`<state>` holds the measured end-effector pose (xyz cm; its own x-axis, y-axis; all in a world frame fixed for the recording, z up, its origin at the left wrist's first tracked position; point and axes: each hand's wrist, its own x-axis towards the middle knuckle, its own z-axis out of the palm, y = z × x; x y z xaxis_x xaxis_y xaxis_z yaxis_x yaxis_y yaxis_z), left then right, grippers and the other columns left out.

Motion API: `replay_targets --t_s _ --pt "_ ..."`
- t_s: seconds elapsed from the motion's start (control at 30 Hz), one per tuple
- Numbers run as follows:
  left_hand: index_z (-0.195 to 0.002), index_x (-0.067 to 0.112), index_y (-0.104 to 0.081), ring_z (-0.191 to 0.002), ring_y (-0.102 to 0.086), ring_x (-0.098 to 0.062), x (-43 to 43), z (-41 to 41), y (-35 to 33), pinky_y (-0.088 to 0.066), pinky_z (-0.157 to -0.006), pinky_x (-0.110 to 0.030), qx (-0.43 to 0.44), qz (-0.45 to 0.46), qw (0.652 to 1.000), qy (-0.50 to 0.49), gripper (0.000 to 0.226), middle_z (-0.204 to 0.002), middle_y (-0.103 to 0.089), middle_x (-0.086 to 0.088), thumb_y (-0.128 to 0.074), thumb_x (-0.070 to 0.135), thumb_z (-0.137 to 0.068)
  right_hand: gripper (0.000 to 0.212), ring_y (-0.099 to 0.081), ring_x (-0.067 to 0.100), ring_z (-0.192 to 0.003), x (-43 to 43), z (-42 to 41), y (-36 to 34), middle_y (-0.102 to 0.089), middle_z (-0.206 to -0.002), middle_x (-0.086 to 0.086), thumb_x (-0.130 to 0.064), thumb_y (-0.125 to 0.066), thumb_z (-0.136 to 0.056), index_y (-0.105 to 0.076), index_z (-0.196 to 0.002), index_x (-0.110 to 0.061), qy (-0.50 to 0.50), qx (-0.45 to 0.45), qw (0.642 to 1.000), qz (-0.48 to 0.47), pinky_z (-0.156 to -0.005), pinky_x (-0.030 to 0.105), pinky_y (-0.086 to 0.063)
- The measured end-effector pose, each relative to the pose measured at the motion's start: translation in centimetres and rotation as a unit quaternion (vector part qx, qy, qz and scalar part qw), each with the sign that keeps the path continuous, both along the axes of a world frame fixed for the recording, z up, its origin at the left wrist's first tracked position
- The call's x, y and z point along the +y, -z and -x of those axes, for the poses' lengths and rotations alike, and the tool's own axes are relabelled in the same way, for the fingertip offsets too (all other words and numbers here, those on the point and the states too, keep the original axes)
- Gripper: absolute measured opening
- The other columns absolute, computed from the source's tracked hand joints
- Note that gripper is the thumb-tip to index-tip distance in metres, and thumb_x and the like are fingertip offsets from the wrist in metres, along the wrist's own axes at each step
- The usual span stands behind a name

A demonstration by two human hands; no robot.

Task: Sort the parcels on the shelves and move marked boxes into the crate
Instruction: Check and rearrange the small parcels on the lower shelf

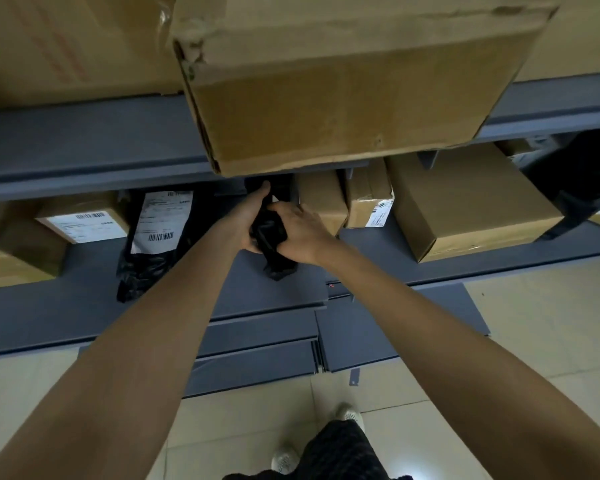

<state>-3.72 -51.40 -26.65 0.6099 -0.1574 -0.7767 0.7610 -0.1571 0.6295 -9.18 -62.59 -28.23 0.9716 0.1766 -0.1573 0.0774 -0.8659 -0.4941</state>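
A small black plastic parcel stands on the grey middle shelf, under the upper shelf's overhang. My left hand grips its left side, thumb up against its top. My right hand is closed over its right side. Both arms reach forward from below. To the left lies another black bag with a white barcode label. Brown cardboard boxes stand on the same shelf, one with a label at the left and a large plain one at the right. No crate is in view.
A big worn cardboard box juts out from the upper shelf just above my hands. Two smaller boxes stand right behind my right hand. A dark bag lies at the far right. Lower shelves and a tiled floor lie below.
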Motion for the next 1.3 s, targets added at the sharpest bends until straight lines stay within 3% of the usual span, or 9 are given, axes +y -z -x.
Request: replay_targets --t_s 0.23,0.5,0.6,0.77,0.87,0.97,1.07,1.2,1.3 --pt "-0.118 0.004 -0.062 -0.076 -0.068 -0.023 4.0 1.7 2.7 -0.056 -0.056 -0.035 -0.084 -0.020 0.992 -0.088 0.035 -0.091 -0.069 -0.012 -0.065 0.019 -0.087 0.069 -0.039 0.025 -0.125 2.4 1.9 0.7 -0.042 -0.131 0.009 -0.006 -0.062 -0.079 -0.036 -0.139 -0.026 0.039 0.083 0.975 -0.203 -0.100 0.033 -0.038" --pt "-0.120 0.011 -0.062 -0.098 -0.070 -0.025 8.0 4.0 2.7 -0.057 -0.083 -0.042 -0.100 0.117 0.979 -0.134 0.032 -0.110 -0.071 -0.009 -0.065 0.019 -0.089 0.065 -0.044 0.018 -0.128 2.1 4.1 3.1 -0.045 -0.140 0.001 -0.042 -0.066 -0.086 -0.038 -0.140 -0.017 0.279 0.057 0.872 -0.399 -0.107 0.033 -0.036" --pt "-0.117 0.011 -0.064 -0.098 -0.070 -0.024 8.9 4.9 2.7 -0.058 -0.080 -0.039 -0.086 0.152 0.980 -0.095 0.030 -0.110 -0.072 -0.008 -0.065 0.021 -0.088 0.061 -0.052 0.021 -0.124 2.7 4.7 3.2 -0.053 -0.138 0.002 -0.037 -0.064 -0.089 -0.036 -0.140 -0.017 0.293 0.117 0.847 -0.427 -0.107 0.043 -0.041" --pt "-0.118 0.012 -0.064 -0.102 -0.069 -0.023 9.5 5.4 3.0 -0.056 -0.080 -0.038 -0.077 0.176 0.979 -0.067 0.033 -0.112 -0.072 -0.008 -0.064 0.026 -0.088 0.042 -0.064 0.026 -0.110 3.6 4.8 2.8 -0.066 -0.125 0.008 -0.014 -0.061 -0.092 -0.053 -0.132 -0.009 0.280 0.188 0.749 -0.570 -0.092 0.046 -0.053" --pt "-0.121 0.014 -0.061 -0.103 -0.069 -0.023 9.5 5.2 3.0 -0.058 -0.075 -0.037 -0.106 0.156 0.981 -0.054 0.035 -0.115 -0.071 -0.006 -0.065 0.022 -0.087 0.039 -0.065 0.026 -0.107 3.6 4.4 2.7 -0.067 -0.122 0.008 -0.013 -0.064 -0.090 -0.057 -0.128 -0.008 0.321 0.157 0.755 -0.550 -0.094 0.045 -0.053" --pt "-0.138 0.017 -0.045 -0.111 -0.062 -0.020 9.8 4.8 3.0 -0.058 -0.079 -0.039 -0.149 0.078 0.983 -0.069 0.067 -0.129 -0.061 -0.004 -0.075 0.010 -0.078 0.041 -0.066 0.021 -0.102 3.4 3.4 3.0 -0.068 -0.120 0.006 -0.017 -0.069 -0.087 -0.057 -0.126 -0.009 0.344 0.129 0.769 -0.524 -0.085 0.036 -0.055" --pt "-0.145 0.018 -0.034 -0.095 -0.058 -0.010 9.5 4.2 3.4 -0.056 -0.066 -0.027 -0.208 -0.041 0.976 -0.047 0.085 -0.113 -0.056 0.004 -0.077 0.003 -0.074 0.037 -0.065 0.011 -0.092 3.9 2.3 3.5 -0.069 -0.112 -0.004 -0.024 -0.075 -0.082 -0.061 -0.114 -0.012 0.347 0.116 0.794 -0.485 -0.076 0.022 -0.049" --pt "-0.137 0.016 -0.047 -0.120 -0.051 -0.022 9.1 2.4 4.4 -0.047 -0.098 -0.035 -0.260 -0.165 0.951 0.001 0.071 -0.137 -0.051 -0.011 -0.076 0.002 -0.074 0.046 -0.062 0.014 -0.096 5.1 0.9 4.6 -0.067 -0.107 -0.004 -0.037 -0.079 -0.076 -0.061 -0.111 -0.013 0.354 0.111 0.835 -0.406 -0.079 0.024 -0.045" --pt "-0.138 0.013 -0.047 -0.125 -0.048 -0.024 8.8 1.4 5.3 -0.043 -0.098 -0.028 -0.276 -0.211 0.937 0.032 0.070 -0.139 -0.050 -0.013 -0.074 0.000 -0.075 0.041 -0.060 0.014 -0.089 5.3 0.1 5.5 -0.066 -0.106 -0.003 -0.037 -0.078 -0.078 -0.058 -0.105 -0.014 0.346 0.107 0.865 -0.346 -0.075 0.025 -0.048"
